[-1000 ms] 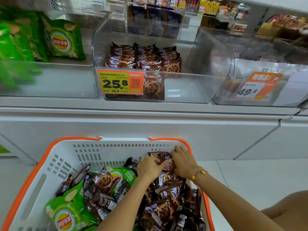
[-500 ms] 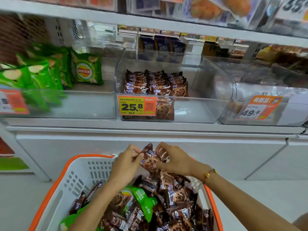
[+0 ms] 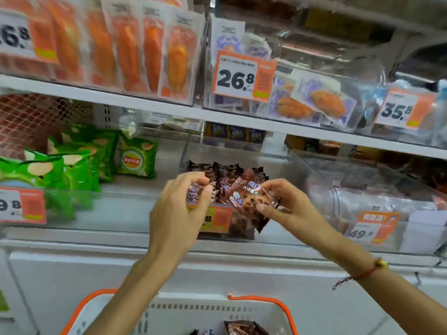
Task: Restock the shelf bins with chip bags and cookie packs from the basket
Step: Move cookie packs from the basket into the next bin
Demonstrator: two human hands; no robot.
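Both hands up at cookie bin [image 3: 273, 228], 12 o'clock from basket [image 3: 285, 310]. Right hand [image 3: 287, 209] pinches cookie pack [image 3: 246, 197]; left hand [image 3: 179, 209] fingers curl on small pack [image 3: 193, 192]. Clear bin lip, drop flat onto stack, no crushing.

Bright, even store light with soft shadows. Motion blur smears the upper shelf [image 3: 145, 105], worst at the top right; the wide lens bows the edges.

Both hands, left hand [image 3: 179, 209] and right hand [image 3: 287, 206], hold cookie packs [image 3: 246, 197] before the bin [image 3: 242, 235].
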